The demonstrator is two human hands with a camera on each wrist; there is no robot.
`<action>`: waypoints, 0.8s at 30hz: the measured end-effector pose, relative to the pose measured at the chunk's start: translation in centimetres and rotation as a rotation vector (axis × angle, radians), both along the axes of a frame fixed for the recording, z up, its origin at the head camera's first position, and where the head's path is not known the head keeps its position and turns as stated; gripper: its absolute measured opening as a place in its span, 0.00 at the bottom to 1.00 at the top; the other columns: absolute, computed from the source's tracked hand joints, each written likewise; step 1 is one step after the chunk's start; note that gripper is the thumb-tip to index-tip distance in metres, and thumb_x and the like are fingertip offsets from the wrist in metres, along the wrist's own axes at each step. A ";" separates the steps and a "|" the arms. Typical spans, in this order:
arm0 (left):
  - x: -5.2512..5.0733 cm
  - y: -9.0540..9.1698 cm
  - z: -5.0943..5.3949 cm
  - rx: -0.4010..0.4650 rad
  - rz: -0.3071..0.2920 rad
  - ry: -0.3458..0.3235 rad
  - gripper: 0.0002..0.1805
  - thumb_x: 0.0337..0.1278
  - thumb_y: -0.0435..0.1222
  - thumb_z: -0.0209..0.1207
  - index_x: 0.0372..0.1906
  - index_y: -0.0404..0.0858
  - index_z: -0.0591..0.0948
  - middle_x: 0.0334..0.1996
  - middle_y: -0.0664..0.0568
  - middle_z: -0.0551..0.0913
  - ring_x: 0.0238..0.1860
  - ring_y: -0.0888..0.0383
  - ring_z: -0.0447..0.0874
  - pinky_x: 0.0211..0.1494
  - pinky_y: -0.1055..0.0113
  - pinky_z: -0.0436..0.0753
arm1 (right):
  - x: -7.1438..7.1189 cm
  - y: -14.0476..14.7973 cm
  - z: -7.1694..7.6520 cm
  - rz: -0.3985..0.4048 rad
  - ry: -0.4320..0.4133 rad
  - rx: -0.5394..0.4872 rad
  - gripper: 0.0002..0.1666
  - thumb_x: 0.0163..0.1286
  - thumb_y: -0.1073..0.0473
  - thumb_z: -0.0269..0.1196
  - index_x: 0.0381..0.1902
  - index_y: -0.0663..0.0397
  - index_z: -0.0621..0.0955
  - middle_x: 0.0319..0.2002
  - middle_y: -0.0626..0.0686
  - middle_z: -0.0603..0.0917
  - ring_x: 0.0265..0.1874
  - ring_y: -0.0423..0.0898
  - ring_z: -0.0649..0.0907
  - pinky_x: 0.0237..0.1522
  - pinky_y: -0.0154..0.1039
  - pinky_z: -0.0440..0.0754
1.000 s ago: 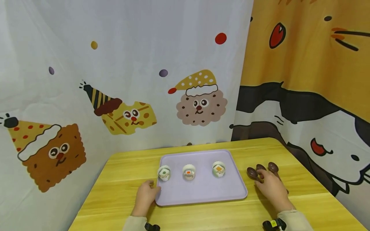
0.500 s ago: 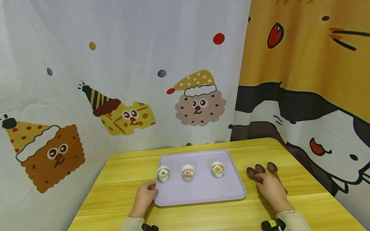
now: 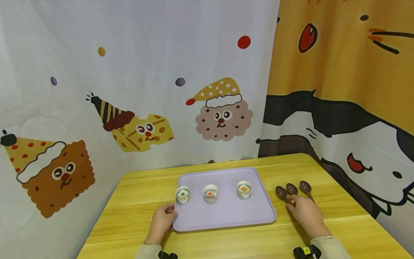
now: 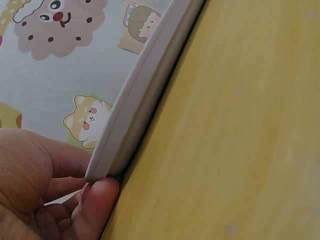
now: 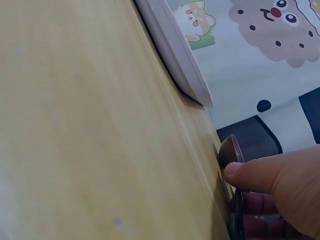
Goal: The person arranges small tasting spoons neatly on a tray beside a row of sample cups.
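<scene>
A lilac tray [image 3: 226, 214] lies on the table with three small pale cups [image 3: 183, 194] [image 3: 210, 193] [image 3: 244, 189] in a row. My left hand [image 3: 160, 221] grips its left edge, thumb and fingers round the rim [image 4: 135, 95] in the left wrist view. Right of the tray lie three brown spoons, left [image 3: 281, 192], middle [image 3: 291, 189] and right [image 3: 305, 186]. My right hand [image 3: 307, 214] pinches the left spoon just below its bowl; it hides most of the handles. The right wrist view shows the thumb against a spoon [image 5: 229, 151], fingers curled behind.
The yellow wooden table [image 3: 129, 194] extends around the tray. Behind it hangs a pale curtain [image 3: 145, 54] with cartoon figures, and an orange, black and white printed one [image 3: 297, 72] on the right. The tray's side [image 5: 172, 47] stands left of the spoons.
My left fingers have curled in at the tray's edge. My right fingertips have moved off the middle spoon's bowl, down to the left spoon's neck.
</scene>
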State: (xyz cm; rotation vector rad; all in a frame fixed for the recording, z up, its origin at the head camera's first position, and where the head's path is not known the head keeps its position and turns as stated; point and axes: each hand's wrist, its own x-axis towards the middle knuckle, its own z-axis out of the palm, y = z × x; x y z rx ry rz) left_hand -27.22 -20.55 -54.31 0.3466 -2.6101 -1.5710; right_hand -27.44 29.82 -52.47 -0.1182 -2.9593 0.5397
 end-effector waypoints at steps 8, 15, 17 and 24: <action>-0.2 0.2 0.3 0.007 -0.001 0.005 0.18 0.55 0.28 0.63 0.53 0.28 0.82 0.35 0.44 0.80 0.29 0.53 0.80 0.19 0.62 0.84 | -0.2 0.4 -0.1 0.043 0.032 0.029 0.19 0.66 0.55 0.69 0.51 0.60 0.84 0.34 0.56 0.88 0.25 0.47 0.80 0.29 0.53 0.82; 0.2 0.1 0.3 0.003 -0.007 0.000 0.19 0.55 0.28 0.63 0.53 0.27 0.82 0.36 0.43 0.80 0.28 0.53 0.80 0.18 0.62 0.84 | -0.4 0.2 -0.2 0.080 0.078 -0.005 0.17 0.66 0.58 0.69 0.48 0.64 0.84 0.29 0.51 0.86 0.22 0.44 0.77 0.27 0.46 0.80; 0.1 0.2 0.3 0.000 -0.003 0.002 0.18 0.55 0.27 0.63 0.53 0.27 0.82 0.35 0.43 0.80 0.28 0.53 0.80 0.18 0.62 0.84 | -0.6 0.2 0.1 0.089 0.090 -0.017 0.15 0.66 0.59 0.68 0.47 0.63 0.85 0.29 0.51 0.86 0.21 0.44 0.76 0.25 0.43 0.77; 0.1 0.3 0.0 -0.006 -0.001 -0.003 0.19 0.55 0.26 0.62 0.53 0.26 0.81 0.35 0.43 0.80 0.27 0.53 0.80 0.18 0.62 0.84 | -0.6 0.1 0.9 0.091 0.084 -0.033 0.16 0.67 0.58 0.68 0.47 0.65 0.85 0.23 0.47 0.81 0.21 0.45 0.75 0.24 0.40 0.73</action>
